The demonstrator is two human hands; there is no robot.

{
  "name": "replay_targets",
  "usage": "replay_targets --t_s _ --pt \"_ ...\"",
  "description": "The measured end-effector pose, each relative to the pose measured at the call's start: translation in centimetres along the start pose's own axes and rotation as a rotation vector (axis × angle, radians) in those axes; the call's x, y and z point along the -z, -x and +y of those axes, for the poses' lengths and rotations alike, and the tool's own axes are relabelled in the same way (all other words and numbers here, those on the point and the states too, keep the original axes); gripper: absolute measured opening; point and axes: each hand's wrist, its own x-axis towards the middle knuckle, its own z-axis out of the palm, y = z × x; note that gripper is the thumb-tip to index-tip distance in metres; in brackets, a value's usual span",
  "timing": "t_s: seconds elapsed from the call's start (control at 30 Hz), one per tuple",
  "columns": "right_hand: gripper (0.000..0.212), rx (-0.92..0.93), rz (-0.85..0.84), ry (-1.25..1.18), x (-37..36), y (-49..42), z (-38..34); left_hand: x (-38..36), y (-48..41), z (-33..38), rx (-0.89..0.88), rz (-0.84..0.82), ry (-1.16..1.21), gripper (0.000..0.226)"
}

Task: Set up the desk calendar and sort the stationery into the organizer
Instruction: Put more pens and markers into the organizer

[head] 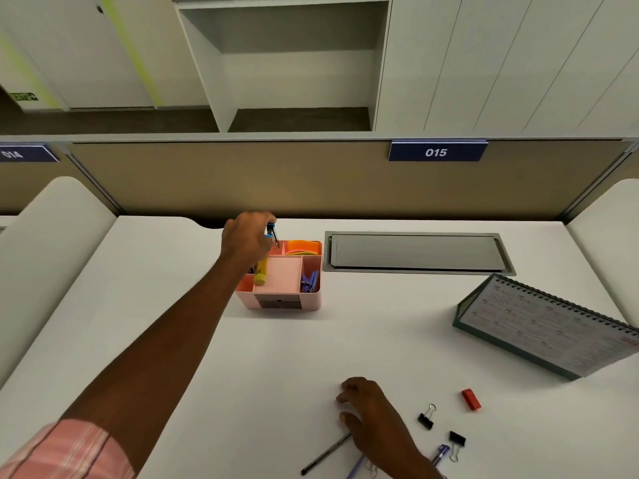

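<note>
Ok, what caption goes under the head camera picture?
Left hand holds a blue-topped tool over the pink organizer; right hand rests beside a pen.

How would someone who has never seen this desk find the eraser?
Start at the desk calendar standing on the right of the white desk. Just in front of it, toward the person, lies the eraser, right of two black binder clips. It is the only small red block there.

I get a fairly bright, even picture: soft light falls on the white desk (155, 340), with only a faint shadow in front of the organizer (287, 302). The wide lens bows the desk's far edge and side corners. Print on the desk calendar (539, 333) is smeared, possibly by compression. The shelves (294, 81) behind sit dimmer.
</note>
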Motion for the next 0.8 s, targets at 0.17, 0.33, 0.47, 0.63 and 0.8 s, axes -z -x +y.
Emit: replay_targets --t_s 0.17,0.33,0.47,0.63,0.8 --pt "0.028 -0.004 0.002 0.017 0.1 -0.2 -0.2 -1.3 -0.3 -0.3 0.002 -0.079 -0.013 0.036" --pt "0.029 -0.005 0.009 0.017 0.0 -0.1 -0.2 -2.4 -0.7 0.0 0.009 -0.152 -0.107 0.039" --pt "0.030 -0.001 0.019 0.014 0.0 0.0 -0.2 -3.1 -1.3 -0.2 -0.004 -0.181 -0.169 0.036" --pt "0.030 -0.005 0.021 0.008 0.0 0.2 -0.2 -3.3 -1.6 0.0 -0.018 -0.186 -0.266 0.032" --pt "0.031 -0.001 0.015 0.013 -0.1 0.1 -0.3 -4.1 -1.8 -0.2 0.014 -0.231 -0.257 0.038"
